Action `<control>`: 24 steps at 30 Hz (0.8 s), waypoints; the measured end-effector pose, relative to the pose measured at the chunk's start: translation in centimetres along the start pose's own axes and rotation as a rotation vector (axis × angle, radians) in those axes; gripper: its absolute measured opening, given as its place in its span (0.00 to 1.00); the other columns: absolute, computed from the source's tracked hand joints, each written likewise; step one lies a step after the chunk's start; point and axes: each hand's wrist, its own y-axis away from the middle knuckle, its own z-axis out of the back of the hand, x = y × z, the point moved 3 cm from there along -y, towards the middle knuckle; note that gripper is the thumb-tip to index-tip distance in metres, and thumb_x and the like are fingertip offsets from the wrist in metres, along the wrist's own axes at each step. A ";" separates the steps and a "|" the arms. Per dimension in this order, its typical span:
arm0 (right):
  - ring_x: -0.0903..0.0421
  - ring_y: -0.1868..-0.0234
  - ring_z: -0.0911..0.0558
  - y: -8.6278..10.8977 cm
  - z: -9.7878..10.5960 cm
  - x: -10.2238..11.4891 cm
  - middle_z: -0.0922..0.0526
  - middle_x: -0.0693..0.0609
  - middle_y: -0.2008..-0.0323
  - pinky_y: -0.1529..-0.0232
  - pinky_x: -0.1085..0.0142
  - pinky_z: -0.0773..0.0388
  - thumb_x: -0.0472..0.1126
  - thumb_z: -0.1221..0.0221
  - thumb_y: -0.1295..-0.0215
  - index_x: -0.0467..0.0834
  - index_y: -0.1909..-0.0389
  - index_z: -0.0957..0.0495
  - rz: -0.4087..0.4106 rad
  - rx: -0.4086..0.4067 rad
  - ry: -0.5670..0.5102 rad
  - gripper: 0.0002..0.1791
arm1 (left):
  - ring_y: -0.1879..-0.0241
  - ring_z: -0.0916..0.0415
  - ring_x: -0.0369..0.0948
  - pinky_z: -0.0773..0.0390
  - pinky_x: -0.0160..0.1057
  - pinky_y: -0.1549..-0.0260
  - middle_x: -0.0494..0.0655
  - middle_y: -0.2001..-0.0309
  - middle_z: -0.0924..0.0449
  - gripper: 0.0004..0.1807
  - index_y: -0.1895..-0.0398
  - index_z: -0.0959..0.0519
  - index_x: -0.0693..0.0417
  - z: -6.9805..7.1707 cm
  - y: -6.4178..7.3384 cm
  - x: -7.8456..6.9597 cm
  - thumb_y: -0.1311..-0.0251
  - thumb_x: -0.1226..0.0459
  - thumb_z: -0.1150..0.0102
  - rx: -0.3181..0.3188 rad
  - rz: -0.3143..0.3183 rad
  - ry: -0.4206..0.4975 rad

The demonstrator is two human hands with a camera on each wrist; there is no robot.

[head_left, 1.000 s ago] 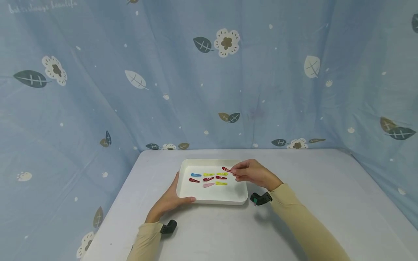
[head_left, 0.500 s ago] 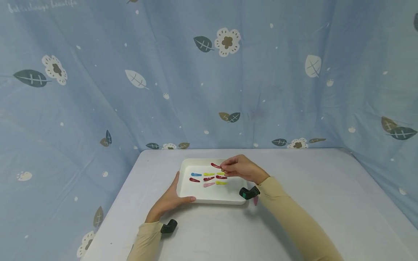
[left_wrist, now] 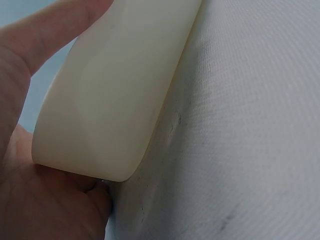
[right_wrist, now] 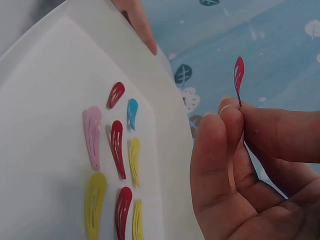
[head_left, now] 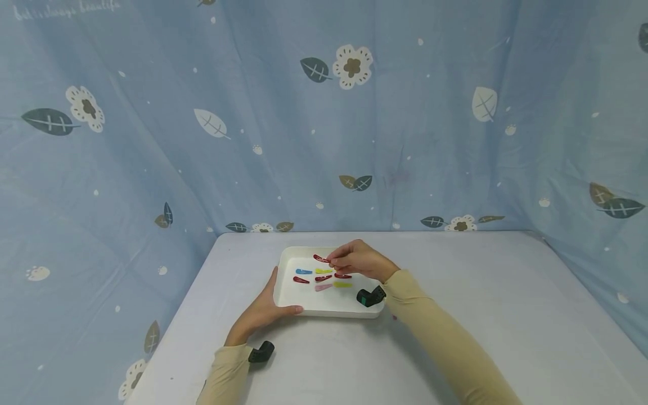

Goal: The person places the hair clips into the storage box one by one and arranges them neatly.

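Note:
A white tray [head_left: 331, 314] lies on the table with snap hair clips in it. My left hand [head_left: 262, 313] grips its near left corner, thumb over the front side and fingers along the left side. Over the tray's far part, my right hand [head_left: 361, 260] pinches a red hair clip [right_wrist: 239, 75] by its narrow end between thumb and fingertips, its wide end pointing away. Below lie a blue clip [right_wrist: 132, 114], a pink clip [right_wrist: 92, 135], yellow clips [right_wrist: 95, 205] and red clips [right_wrist: 117, 147]. In the head view the right hand hides one yellow clip.
The table [head_left: 471, 287] has a white cover. Behind it hangs a blue curtain [head_left: 405, 140] with leaves and flowers. A small reddish thing [head_left: 395, 318] shows on the table by the right sleeve, mostly hidden.
My right hand has moved left across the tray's far part, carrying the red hair clip. The left hand, the tray and the clips in it have stayed in place.

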 end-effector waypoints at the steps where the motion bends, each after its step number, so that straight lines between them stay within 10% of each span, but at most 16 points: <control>1: 0.54 0.60 0.16 -0.2 -0.1 0.0 0.12 0.47 0.57 0.55 0.66 0.14 0.32 0.38 0.29 0.34 0.47 0.15 0.000 -0.001 0.011 0.12 | 0.23 0.39 0.51 0.41 0.61 0.26 0.50 0.18 0.46 0.74 0.15 0.66 0.42 0.0 0.0 0.0 0.53 0.53 0.17 0.001 -0.002 0.001; 24: 0.58 0.69 0.16 -2.8 -3.1 -0.7 0.08 0.45 0.59 0.65 0.69 0.17 0.31 0.34 0.34 0.37 0.54 0.11 -0.027 0.009 0.032 0.10 | 0.27 0.35 0.50 0.39 0.60 0.28 0.50 0.17 0.48 0.74 0.15 0.67 0.42 0.0 0.0 0.2 0.52 0.51 0.17 -0.001 0.024 -0.011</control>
